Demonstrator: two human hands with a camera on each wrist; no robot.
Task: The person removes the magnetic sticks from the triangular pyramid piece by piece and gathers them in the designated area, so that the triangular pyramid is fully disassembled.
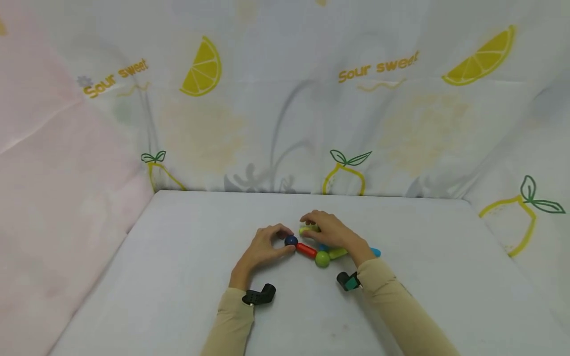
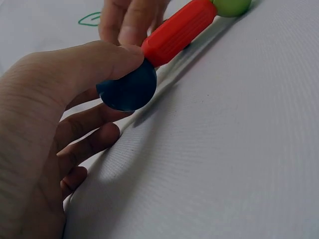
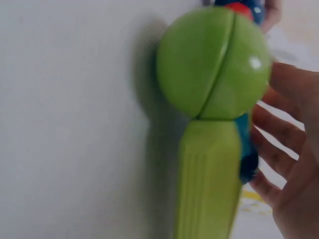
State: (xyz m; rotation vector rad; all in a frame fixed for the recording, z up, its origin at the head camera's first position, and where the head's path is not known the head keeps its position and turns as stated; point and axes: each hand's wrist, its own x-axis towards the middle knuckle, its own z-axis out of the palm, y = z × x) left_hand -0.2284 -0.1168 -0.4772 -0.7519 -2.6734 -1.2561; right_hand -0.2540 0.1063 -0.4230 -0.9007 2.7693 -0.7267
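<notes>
My left hand [image 1: 263,245] pinches a dark blue ball [image 1: 291,241] between thumb and fingers. From that ball a red rod [image 1: 306,250] runs to a green ball [image 1: 322,259], forming one joined chain with a yellow-green rod [image 3: 207,174] on the ball's other side. Just beyond the chain, my right hand [image 1: 331,230] curls its fingers and thumb around another yellow-green rod [image 1: 307,230]. Blue pieces [image 1: 375,252] lie partly hidden beneath my right hand and wrist. The left wrist view shows the thumb lying over the dark blue ball [image 2: 130,89], right where the red rod [image 2: 177,32] meets it.
A white table [image 1: 178,267] lies under both hands. Behind it hangs a pale cloth [image 1: 267,99] printed with lemons and lettering, which also covers the sides. Black wrist cameras [image 1: 260,295] sit on the wrists, close over the tabletop.
</notes>
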